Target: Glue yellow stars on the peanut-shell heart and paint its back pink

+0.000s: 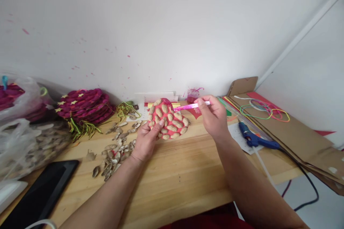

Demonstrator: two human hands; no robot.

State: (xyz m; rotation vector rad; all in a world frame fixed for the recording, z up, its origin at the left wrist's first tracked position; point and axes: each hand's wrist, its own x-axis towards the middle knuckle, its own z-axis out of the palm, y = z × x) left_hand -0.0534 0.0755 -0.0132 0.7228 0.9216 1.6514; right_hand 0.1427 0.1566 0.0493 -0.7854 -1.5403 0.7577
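We Look In on a Craft Workspace

We take this for a craft workspace, but cannot tell whether it belongs to a home or a workshop. On the wooden table point(182, 175) we see a blue glue gun point(256, 141), loose shells point(115, 155), cardboard point(292, 132), colourful cords point(264, 110) and stacked purple pieces point(86, 105) with stars. We also notice a paintbrush point(188, 107), a container of magenta liquid point(192, 96) and a pink-spattered white wall point(161, 32).

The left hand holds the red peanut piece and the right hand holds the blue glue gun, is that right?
No: the head view shows the right hand holding a pink-stained brush; the blue glue gun lies apart. The left hand does hold the red peanut piece.
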